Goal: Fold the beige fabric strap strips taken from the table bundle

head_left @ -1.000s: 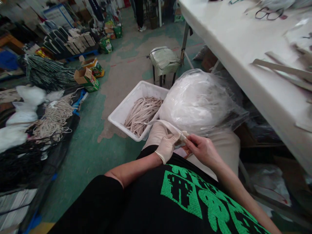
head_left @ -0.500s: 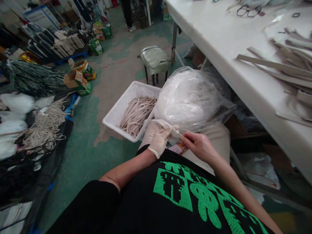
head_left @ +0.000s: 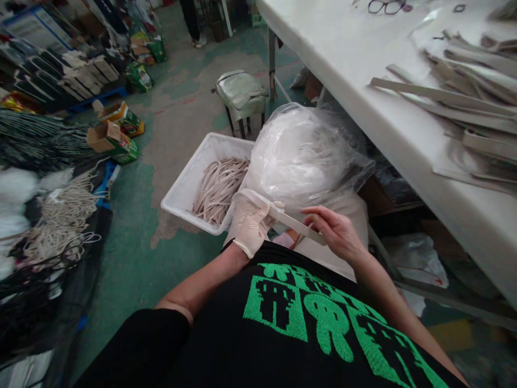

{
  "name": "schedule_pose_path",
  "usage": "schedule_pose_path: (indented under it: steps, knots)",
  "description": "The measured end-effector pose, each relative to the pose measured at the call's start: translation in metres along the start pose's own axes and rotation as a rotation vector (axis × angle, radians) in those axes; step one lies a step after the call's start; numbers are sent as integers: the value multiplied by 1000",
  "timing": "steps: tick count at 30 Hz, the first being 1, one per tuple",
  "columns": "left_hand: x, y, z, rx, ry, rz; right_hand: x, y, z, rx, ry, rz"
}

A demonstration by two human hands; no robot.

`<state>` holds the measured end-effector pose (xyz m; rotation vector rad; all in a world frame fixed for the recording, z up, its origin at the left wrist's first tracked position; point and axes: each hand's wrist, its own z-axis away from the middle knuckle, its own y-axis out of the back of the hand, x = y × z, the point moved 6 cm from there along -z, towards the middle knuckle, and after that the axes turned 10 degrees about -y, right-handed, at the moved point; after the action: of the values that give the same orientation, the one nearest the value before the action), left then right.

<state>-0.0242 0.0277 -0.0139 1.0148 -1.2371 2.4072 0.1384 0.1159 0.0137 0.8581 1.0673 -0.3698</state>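
Note:
My left hand (head_left: 253,229) wears a pale, thin glove. It is closed around a flat beige strap (head_left: 297,223), which sticks out to the right between the fingers. My right hand (head_left: 335,231) is bare, its fingers bent about the strap's free end, with the index finger fairly straight. A wider whitish band (head_left: 252,195) arches over the gloved hand; whether it belongs to the same strap I cannot tell. Just left of the hands, a white plastic bin (head_left: 183,186) contains a heap of similar beige straps (head_left: 220,188).
A large clear plastic bag (head_left: 299,153) with pale contents sits in front of me. A white table (head_left: 343,59) on the right bears loose strips (head_left: 456,102) and glasses (head_left: 385,6). Beyond stands a covered stool (head_left: 242,94). Cord bundles (head_left: 67,207) and cartons (head_left: 115,143) lie left.
My right hand has moved right, away from the left, and a longer stretch of strap now shows between them. Its fingers have loosened from a tight pinch. The view has shifted slightly.

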Motion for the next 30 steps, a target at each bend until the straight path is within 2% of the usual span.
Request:
schedule_pose_path:
  steps: [3,5,8,11,15,20,23,25,28,30]
  knots:
    - [9,-1,3,65,56,35,16,14,10,154,93,-53]
    - [8,-4,5,73,108,58,13,14,18,206,211,7]
    - [4,-9,8,53,173,76,-8,6,33,122,422,100]
    - [3,-10,9,44,187,66,-30,5,47,72,552,203]
    - [-5,-10,9,-14,175,50,-42,4,40,39,533,269]
    - [-25,-19,14,-215,200,29,-54,-5,20,25,588,140]
    - [-31,-19,19,-301,253,-13,-50,-8,11,-22,491,59]
    - [-36,-15,23,-371,352,-41,-42,-7,9,-51,376,-14]
    - [-53,-2,27,-475,641,-70,-30,-2,11,-78,233,-223]
    - [-63,14,17,-408,766,-33,-28,4,17,-103,205,-411]
